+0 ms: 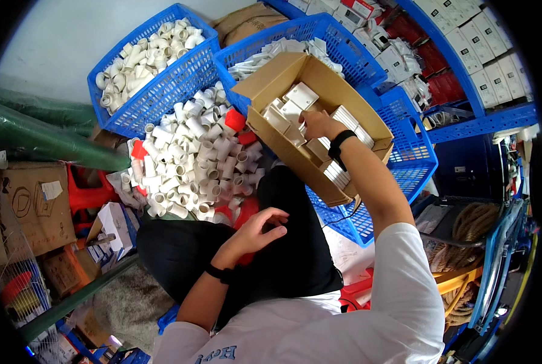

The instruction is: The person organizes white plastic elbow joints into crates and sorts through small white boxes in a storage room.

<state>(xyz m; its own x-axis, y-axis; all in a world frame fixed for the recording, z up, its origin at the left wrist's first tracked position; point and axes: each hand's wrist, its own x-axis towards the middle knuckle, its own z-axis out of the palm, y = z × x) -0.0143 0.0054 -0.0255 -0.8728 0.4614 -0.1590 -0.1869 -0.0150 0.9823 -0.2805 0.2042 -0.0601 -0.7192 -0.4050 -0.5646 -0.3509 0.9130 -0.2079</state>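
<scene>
My right hand (318, 124) reaches down into an open cardboard box (278, 143). Its fingers are at the white plastic plates (291, 111) there, and whether they grip one is hidden. Other white plates (345, 117) stand on edge in a row along the box's right side. Above my black-trousered leg, my left hand (257, 231) holds nothing, its fingers loosely curled and the thumb apart. A large heap of white plastic pipe tees (193, 159) lies beyond my knees, with a few red pieces (235, 120) among them.
A blue plastic basket (161, 102) at the back left holds white pipe elbows. Another blue basket (357, 54) behind the box holds flat white pieces. A blue shelf rack (485, 123) carries boxed goods at the right. Green wrapped rolls (52, 132) jut in from the left.
</scene>
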